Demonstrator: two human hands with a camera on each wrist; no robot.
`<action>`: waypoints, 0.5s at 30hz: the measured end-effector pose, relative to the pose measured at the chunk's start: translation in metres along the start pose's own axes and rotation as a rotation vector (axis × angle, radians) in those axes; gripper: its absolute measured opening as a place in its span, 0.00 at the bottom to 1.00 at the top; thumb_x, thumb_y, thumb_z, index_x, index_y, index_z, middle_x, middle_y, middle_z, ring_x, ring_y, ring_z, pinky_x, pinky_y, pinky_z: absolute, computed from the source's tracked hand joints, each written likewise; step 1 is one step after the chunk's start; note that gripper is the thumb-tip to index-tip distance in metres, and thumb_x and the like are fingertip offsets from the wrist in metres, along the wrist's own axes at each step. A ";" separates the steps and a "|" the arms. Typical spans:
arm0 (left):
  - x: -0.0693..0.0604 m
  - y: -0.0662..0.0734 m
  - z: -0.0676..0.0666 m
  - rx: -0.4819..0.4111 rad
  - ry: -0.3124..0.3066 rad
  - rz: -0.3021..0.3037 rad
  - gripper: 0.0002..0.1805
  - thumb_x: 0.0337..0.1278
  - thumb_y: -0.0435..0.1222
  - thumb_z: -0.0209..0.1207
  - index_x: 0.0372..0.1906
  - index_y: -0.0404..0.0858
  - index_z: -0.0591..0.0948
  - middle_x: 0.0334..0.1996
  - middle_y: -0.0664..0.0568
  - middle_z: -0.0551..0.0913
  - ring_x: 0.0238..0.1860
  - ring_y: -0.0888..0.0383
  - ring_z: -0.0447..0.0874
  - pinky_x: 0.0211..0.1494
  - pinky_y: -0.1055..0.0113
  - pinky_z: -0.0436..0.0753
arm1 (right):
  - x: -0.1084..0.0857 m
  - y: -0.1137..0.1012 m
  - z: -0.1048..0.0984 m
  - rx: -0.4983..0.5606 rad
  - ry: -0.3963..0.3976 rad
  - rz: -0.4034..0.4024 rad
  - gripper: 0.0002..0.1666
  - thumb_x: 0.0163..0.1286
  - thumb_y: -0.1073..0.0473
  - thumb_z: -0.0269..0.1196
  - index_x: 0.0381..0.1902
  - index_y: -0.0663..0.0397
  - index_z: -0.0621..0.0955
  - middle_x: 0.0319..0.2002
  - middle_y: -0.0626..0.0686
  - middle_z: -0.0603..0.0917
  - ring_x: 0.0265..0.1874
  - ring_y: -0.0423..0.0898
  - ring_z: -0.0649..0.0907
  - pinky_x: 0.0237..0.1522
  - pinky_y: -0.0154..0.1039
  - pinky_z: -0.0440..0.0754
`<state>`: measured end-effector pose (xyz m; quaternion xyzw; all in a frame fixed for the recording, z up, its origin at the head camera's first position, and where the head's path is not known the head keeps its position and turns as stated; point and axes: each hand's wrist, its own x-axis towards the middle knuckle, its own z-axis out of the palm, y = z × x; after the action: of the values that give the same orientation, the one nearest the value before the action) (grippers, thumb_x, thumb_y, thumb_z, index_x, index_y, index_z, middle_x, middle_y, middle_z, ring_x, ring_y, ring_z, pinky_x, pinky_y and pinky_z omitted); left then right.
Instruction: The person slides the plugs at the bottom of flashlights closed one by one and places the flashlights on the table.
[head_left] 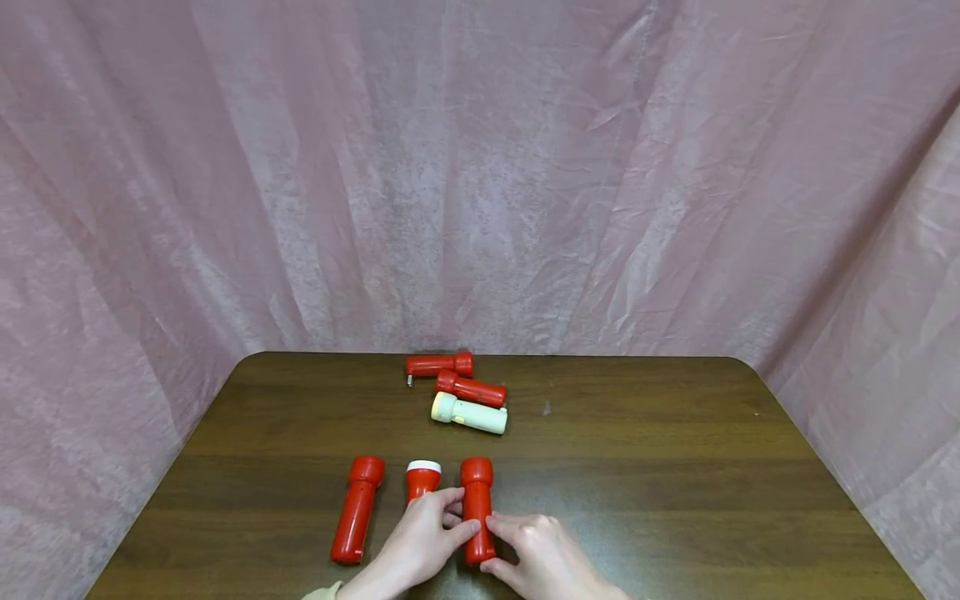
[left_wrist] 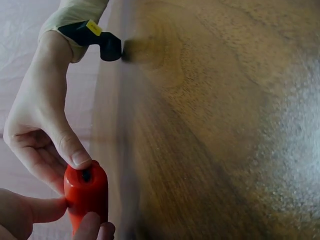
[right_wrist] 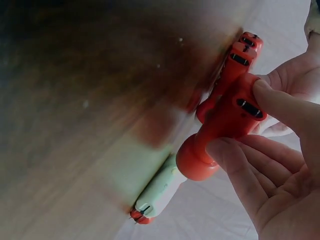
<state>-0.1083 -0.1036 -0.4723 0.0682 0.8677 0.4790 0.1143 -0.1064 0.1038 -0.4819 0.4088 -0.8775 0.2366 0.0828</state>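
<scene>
Both hands are at a red flashlight (head_left: 477, 498) on the table's near part, its wide head pointing away. My left hand (head_left: 427, 533) pinches it from the left, thumb on top. My right hand (head_left: 547, 554) holds its right side between thumb and forefinger. In the right wrist view the right hand (right_wrist: 285, 165) grips the red flashlight (right_wrist: 227, 117), which shows a dark slot. The left wrist view shows its rounded tail end, with fingers of both hands on it. Just left stands a red flashlight with a white rim (head_left: 424, 477), partly hidden by the left hand.
Another red flashlight (head_left: 357, 508) lies farther left on the brown wooden table (head_left: 675, 483). Toward the back edge lie a white flashlight (head_left: 472, 414) and two red flashlights, one behind it (head_left: 472, 389) and one farthest back (head_left: 435, 365). A pink curtain (head_left: 480, 183) hangs behind the table.
</scene>
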 end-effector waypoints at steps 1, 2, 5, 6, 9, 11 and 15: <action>0.000 0.000 0.000 0.002 -0.002 -0.003 0.30 0.65 0.35 0.69 0.63 0.18 0.77 0.46 0.41 0.90 0.40 0.53 0.91 0.41 0.71 0.84 | 0.000 0.000 0.000 0.004 -0.011 0.010 0.19 0.65 0.54 0.76 0.51 0.55 0.89 0.47 0.49 0.94 0.44 0.40 0.93 0.45 0.33 0.90; 0.001 0.000 0.000 0.005 -0.004 -0.004 0.30 0.65 0.35 0.69 0.63 0.18 0.77 0.46 0.41 0.90 0.40 0.53 0.91 0.41 0.71 0.85 | 0.000 0.000 0.000 0.009 -0.022 0.018 0.18 0.65 0.54 0.76 0.50 0.54 0.89 0.47 0.49 0.94 0.44 0.40 0.93 0.45 0.33 0.90; 0.002 -0.001 0.000 0.010 -0.006 -0.008 0.30 0.64 0.35 0.69 0.63 0.18 0.77 0.46 0.41 0.90 0.40 0.52 0.92 0.41 0.70 0.86 | 0.001 0.000 0.000 0.009 -0.040 0.031 0.17 0.65 0.54 0.76 0.49 0.53 0.89 0.46 0.47 0.94 0.42 0.38 0.92 0.44 0.32 0.90; 0.002 -0.001 0.000 0.014 -0.006 -0.005 0.29 0.64 0.35 0.69 0.62 0.18 0.77 0.46 0.41 0.90 0.40 0.52 0.92 0.41 0.69 0.86 | 0.001 0.000 0.000 0.015 -0.049 0.035 0.16 0.65 0.54 0.76 0.49 0.52 0.89 0.45 0.46 0.94 0.40 0.37 0.92 0.43 0.31 0.89; 0.002 -0.002 0.001 0.025 -0.006 -0.001 0.29 0.64 0.35 0.69 0.62 0.19 0.78 0.46 0.40 0.90 0.39 0.51 0.92 0.40 0.69 0.86 | 0.002 0.001 0.000 0.030 -0.075 0.048 0.15 0.65 0.55 0.76 0.47 0.51 0.89 0.42 0.44 0.93 0.36 0.33 0.89 0.39 0.28 0.87; 0.002 -0.002 0.001 0.027 -0.007 0.000 0.28 0.63 0.34 0.69 0.61 0.19 0.78 0.45 0.41 0.90 0.39 0.51 0.92 0.39 0.68 0.86 | 0.003 0.001 0.000 0.041 -0.089 0.053 0.14 0.65 0.55 0.76 0.47 0.51 0.89 0.39 0.43 0.92 0.33 0.31 0.87 0.37 0.26 0.85; 0.003 -0.003 0.002 0.022 -0.006 0.002 0.27 0.62 0.34 0.69 0.61 0.20 0.78 0.45 0.40 0.90 0.38 0.51 0.92 0.40 0.69 0.86 | 0.004 0.002 0.000 0.048 -0.095 0.052 0.12 0.64 0.56 0.77 0.44 0.49 0.88 0.35 0.41 0.91 0.29 0.28 0.82 0.34 0.23 0.80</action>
<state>-0.1110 -0.1030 -0.4759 0.0718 0.8724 0.4694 0.1157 -0.1102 0.1019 -0.4816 0.3987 -0.8848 0.2401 0.0252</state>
